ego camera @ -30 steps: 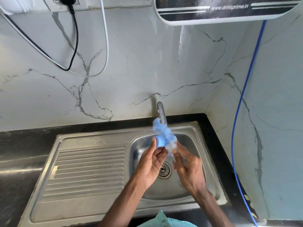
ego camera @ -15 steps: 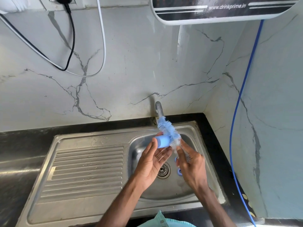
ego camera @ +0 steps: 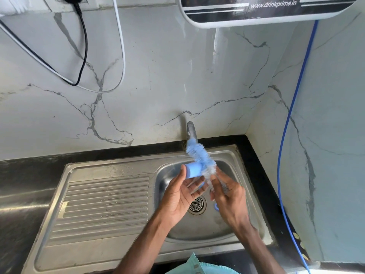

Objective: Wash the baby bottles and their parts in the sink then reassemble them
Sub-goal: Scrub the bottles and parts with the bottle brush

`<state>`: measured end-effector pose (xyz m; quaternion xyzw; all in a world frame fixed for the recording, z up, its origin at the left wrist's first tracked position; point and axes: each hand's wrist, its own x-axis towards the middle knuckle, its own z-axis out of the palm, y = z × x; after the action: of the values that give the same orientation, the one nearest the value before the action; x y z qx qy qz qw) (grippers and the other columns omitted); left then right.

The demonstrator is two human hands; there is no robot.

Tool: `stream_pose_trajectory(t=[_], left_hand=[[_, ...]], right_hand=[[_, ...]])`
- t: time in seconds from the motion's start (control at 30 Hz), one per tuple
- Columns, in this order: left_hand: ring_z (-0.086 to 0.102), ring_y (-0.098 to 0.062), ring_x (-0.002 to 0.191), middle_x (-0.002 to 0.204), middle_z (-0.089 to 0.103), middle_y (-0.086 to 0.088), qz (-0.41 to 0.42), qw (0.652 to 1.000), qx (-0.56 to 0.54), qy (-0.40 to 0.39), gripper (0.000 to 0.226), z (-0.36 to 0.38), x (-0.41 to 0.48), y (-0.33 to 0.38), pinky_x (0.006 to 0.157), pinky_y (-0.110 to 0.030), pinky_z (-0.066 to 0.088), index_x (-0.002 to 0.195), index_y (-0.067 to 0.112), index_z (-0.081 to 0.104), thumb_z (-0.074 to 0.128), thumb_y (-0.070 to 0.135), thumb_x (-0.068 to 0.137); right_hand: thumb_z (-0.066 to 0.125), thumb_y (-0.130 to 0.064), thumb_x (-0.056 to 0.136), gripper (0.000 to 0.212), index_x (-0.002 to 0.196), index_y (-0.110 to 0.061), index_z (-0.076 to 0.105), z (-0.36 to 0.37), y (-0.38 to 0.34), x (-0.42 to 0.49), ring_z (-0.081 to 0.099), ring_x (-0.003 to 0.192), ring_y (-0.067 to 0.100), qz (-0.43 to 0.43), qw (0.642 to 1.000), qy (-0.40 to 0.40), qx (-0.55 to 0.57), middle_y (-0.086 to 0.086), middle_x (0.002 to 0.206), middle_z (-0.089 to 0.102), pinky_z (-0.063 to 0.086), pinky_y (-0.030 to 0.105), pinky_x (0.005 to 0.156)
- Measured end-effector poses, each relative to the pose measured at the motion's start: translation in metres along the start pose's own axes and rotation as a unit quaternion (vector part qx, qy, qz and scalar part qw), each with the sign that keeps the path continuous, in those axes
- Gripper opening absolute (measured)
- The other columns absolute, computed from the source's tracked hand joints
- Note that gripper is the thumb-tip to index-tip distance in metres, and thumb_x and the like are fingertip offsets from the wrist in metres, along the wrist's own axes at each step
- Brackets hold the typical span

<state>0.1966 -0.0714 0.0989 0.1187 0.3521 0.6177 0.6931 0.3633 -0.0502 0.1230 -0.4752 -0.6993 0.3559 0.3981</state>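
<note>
1. Head view is showing my left hand [ego camera: 181, 194] pinching the blue cap [ego camera: 194, 170] between thumb and curled fingers.
2. My right hand [ego camera: 229, 196] is gripping the handle of the bottle brush [ego camera: 199, 155], fingers wrapped round it. The bristles are touching the cap's three o'clock end and slanting up toward eleven o'clock.
3. Both hands are working above the sink [ego camera: 199, 228]. A small blue ring [ego camera: 216, 207] is lying at three o'clock of the drain [ego camera: 196, 204].
4. At the basin's twelve o'clock the tap [ego camera: 190, 129] is standing; I cannot tell whether water is running.
5. I am judging this as the scrubbing step, with reassembly not begun. Next I am likely needing a firm pinch on the wet cap while turning it against the bristles, then rinsing it.
</note>
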Motion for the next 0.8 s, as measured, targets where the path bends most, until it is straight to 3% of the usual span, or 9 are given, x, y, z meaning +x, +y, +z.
stream_pose_trajectory(t=[0.13, 0.3, 0.4, 0.53, 0.63, 0.77, 0.8], left_hand=[[0.055, -0.039, 0.118, 0.136, 0.055, -0.025, -0.002, 0.999, 0.009, -0.035, 0.084, -0.003, 0.003, -0.001, 0.091, -0.041, 0.058, 0.151, 0.002, 0.046, 0.082, 0.041, 0.085], [0.064, -0.022, 0.100, 0.128, 0.064, -0.018, 0.001, 1.000, -0.015, -0.008, 0.089, 0.000, 0.007, 0.003, 0.079, -0.032, 0.058, 0.140, 0.004, 0.059, 0.094, 0.044, 0.069], [0.069, -0.022, 0.102, 0.124, 0.069, -0.018, 0.026, 0.999, -0.025, 0.016, 0.085, -0.002, 0.007, 0.006, 0.084, -0.030, 0.060, 0.134, 0.002, 0.063, 0.097, 0.039, 0.066], [0.065, -0.024, 0.117, 0.144, 0.058, -0.024, 0.027, 0.999, -0.024, 0.027, 0.092, -0.010, 0.005, 0.005, 0.095, -0.029, 0.058, 0.144, -0.005, 0.052, 0.094, 0.036, 0.072], [0.059, -0.032, 0.126, 0.150, 0.053, -0.023, 0.004, 1.000, 0.016, -0.007, 0.076, -0.011, 0.002, 0.001, 0.103, -0.039, 0.050, 0.149, 0.001, 0.048, 0.075, 0.043, 0.091], [0.068, -0.028, 0.113, 0.136, 0.063, -0.024, 0.013, 0.999, 0.035, -0.004, 0.049, -0.008, 0.000, 0.004, 0.095, -0.038, 0.060, 0.131, 0.003, 0.067, 0.071, 0.033, 0.093], [0.069, -0.027, 0.112, 0.135, 0.064, -0.024, 0.019, 0.998, 0.055, 0.003, 0.053, -0.009, 0.001, 0.006, 0.092, -0.036, 0.061, 0.129, 0.003, 0.068, 0.077, 0.035, 0.089]], right_hand=[[0.055, -0.029, 0.108, 0.038, 0.144, -0.041, 0.058, 0.004, -0.005, -0.008, 0.060, 0.044, 0.018, -0.037, 0.998, -0.045, -0.018, 0.005, 0.061, 0.064, 0.052, 0.039, 0.043], [0.055, -0.028, 0.108, 0.034, 0.141, -0.035, 0.062, 0.001, 0.007, 0.001, 0.058, 0.042, 0.027, 0.023, 0.999, -0.018, -0.020, 0.010, 0.059, 0.063, 0.048, 0.046, 0.038], [0.056, -0.027, 0.108, 0.040, 0.142, -0.047, 0.057, 0.006, -0.002, -0.008, 0.059, 0.044, 0.028, -0.010, 0.999, -0.047, 0.007, 0.011, 0.060, 0.063, 0.051, 0.041, 0.044], [0.058, -0.025, 0.107, 0.039, 0.130, -0.056, 0.059, 0.005, 0.001, -0.003, 0.062, 0.045, 0.018, 0.003, 1.000, -0.021, 0.006, 0.006, 0.061, 0.066, 0.053, 0.042, 0.044], [0.058, -0.025, 0.107, 0.039, 0.136, -0.051, 0.059, 0.009, -0.005, -0.009, 0.062, 0.045, 0.017, -0.025, 0.999, -0.044, 0.010, 0.003, 0.058, 0.065, 0.054, 0.037, 0.048], [0.058, -0.021, 0.107, 0.042, 0.127, -0.057, 0.057, 0.004, 0.001, -0.002, 0.060, 0.042, 0.021, 0.009, 1.000, -0.002, -0.007, 0.007, 0.059, 0.065, 0.051, 0.044, 0.041], [0.058, -0.022, 0.107, 0.042, 0.129, -0.057, 0.057, 0.005, -0.001, -0.004, 0.060, 0.043, 0.021, 0.006, 1.000, -0.010, -0.006, 0.007, 0.059, 0.065, 0.051, 0.042, 0.042]])
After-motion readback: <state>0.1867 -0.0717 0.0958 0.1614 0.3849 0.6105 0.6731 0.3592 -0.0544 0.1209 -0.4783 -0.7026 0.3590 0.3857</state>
